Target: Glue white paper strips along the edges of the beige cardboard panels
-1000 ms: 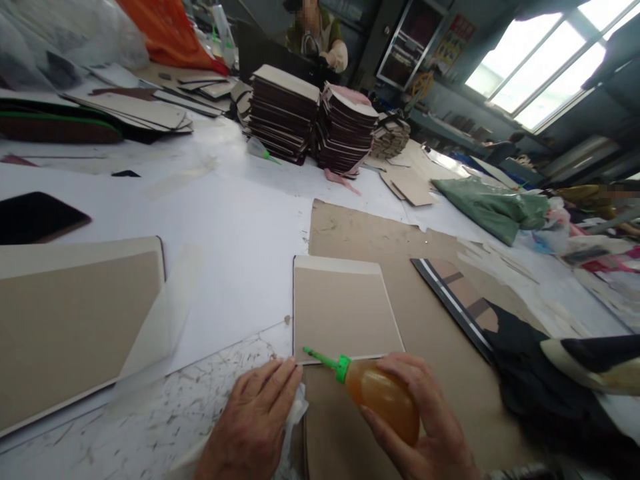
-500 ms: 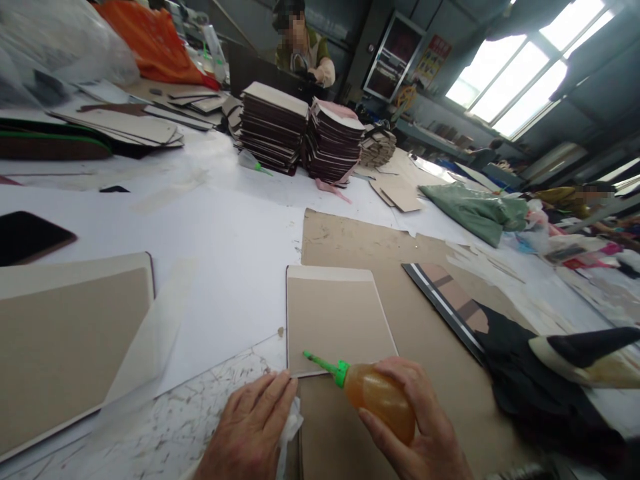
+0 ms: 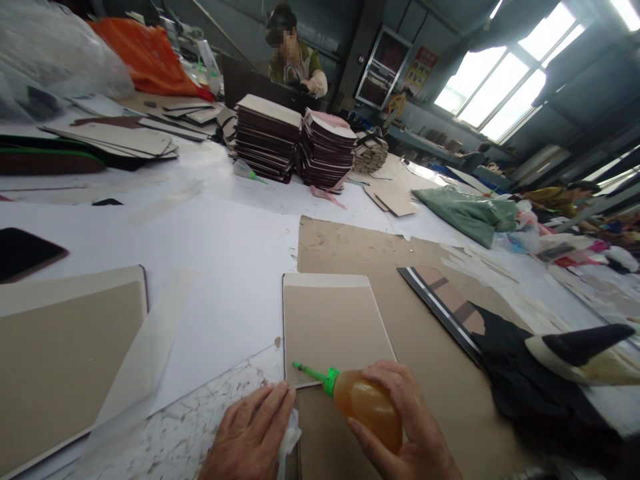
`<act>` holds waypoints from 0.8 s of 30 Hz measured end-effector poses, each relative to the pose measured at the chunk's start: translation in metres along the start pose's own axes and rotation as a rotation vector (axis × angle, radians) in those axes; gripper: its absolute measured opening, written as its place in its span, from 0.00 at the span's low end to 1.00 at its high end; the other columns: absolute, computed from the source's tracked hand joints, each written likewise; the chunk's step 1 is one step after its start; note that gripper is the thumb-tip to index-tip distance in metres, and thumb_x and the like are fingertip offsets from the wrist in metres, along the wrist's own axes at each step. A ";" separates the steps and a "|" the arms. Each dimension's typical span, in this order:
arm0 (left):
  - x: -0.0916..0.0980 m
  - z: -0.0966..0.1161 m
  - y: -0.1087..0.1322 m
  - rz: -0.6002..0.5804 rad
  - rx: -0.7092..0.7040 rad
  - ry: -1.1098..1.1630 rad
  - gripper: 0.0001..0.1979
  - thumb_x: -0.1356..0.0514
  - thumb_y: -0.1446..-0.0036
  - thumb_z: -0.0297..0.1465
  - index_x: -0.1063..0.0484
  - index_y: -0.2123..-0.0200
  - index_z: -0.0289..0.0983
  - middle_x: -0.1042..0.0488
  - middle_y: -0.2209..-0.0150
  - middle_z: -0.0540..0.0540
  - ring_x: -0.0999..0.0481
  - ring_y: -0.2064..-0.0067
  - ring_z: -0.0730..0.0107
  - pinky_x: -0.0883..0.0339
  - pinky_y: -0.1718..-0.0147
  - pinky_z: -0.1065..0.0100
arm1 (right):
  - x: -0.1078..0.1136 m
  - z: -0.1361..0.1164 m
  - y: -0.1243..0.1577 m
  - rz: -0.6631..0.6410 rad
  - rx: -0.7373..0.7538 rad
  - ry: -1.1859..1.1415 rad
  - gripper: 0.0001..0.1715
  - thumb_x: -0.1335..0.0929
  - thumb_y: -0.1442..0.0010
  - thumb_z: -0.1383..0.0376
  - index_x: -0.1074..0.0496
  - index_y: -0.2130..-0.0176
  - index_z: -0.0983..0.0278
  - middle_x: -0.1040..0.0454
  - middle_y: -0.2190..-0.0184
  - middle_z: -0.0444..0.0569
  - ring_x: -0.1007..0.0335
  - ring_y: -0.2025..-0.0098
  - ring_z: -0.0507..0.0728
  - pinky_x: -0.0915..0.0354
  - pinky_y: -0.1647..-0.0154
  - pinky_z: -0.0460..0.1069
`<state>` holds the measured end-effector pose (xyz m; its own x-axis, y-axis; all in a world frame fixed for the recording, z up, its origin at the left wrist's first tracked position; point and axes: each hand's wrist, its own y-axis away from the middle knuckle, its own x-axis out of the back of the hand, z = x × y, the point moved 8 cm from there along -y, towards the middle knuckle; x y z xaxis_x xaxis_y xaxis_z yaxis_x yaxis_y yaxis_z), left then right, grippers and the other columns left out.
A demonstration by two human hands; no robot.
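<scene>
Green nozzle [image 3: 311,373] has edged toward the left side of the small beige panel [image 3: 335,327] since half a second ago, while our left hand [image 3: 253,430] keeps its place by the near-left corner; the whole view has slid a little too. Progress: work on this panel looks under way, we judge, with the tip just inside that corner. We make out no line of fluid on the beige face, so how much is done cannot be told; much may be left. Panel lies flat, mostly on a brown sheet [image 3: 425,360], just beyond both hands. Our right hand [image 3: 417,427] is wrapped round the amber squeeze bottle [image 3: 367,403], its nozzle crossing the near edge; tip contact uncertain. Our left lies palm down, fingers stretched together, fingertips at the corner; whether it grips the crumpled white scrap [image 3: 290,437] alongside, we cannot tell. Larger panel [image 3: 60,353] sits leftward, well apart, touched by neither hand.
</scene>
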<state>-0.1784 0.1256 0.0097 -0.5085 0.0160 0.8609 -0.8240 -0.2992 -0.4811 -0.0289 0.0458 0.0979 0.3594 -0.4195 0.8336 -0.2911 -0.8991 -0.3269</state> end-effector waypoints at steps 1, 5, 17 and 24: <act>0.000 0.000 -0.001 -0.003 0.005 0.001 0.22 0.53 0.48 0.22 0.35 0.49 0.37 0.30 0.50 0.50 0.36 0.51 0.66 0.44 0.53 0.66 | 0.000 0.001 0.001 -0.013 -0.002 0.002 0.22 0.33 0.47 0.67 0.39 0.52 0.62 0.34 0.58 0.52 0.35 0.54 0.57 0.34 0.54 0.46; 0.005 0.001 -0.004 0.019 0.014 0.008 0.24 0.53 0.50 0.20 0.34 0.50 0.36 0.29 0.52 0.50 0.35 0.52 0.66 0.43 0.54 0.66 | -0.001 -0.001 0.003 -0.027 0.004 -0.004 0.23 0.33 0.48 0.68 0.39 0.52 0.62 0.33 0.59 0.53 0.35 0.54 0.58 0.33 0.55 0.48; 0.005 0.002 -0.002 0.041 0.096 0.083 0.27 0.56 0.54 0.16 0.36 0.50 0.35 0.30 0.51 0.48 0.35 0.51 0.64 0.44 0.53 0.64 | 0.008 0.004 0.008 -0.008 -0.009 0.013 0.22 0.34 0.47 0.70 0.39 0.52 0.62 0.34 0.60 0.51 0.37 0.54 0.57 0.35 0.54 0.47; 0.001 0.002 0.000 0.010 0.085 0.074 0.28 0.56 0.55 0.16 0.36 0.50 0.35 0.30 0.51 0.48 0.36 0.51 0.63 0.45 0.53 0.63 | 0.012 0.006 0.011 0.007 -0.033 0.008 0.22 0.34 0.47 0.71 0.40 0.52 0.62 0.35 0.59 0.51 0.38 0.54 0.57 0.36 0.54 0.47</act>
<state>-0.1787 0.1242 0.0113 -0.5361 0.0823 0.8401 -0.7963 -0.3797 -0.4709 -0.0225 0.0297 0.1014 0.3505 -0.4244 0.8349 -0.3228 -0.8916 -0.3177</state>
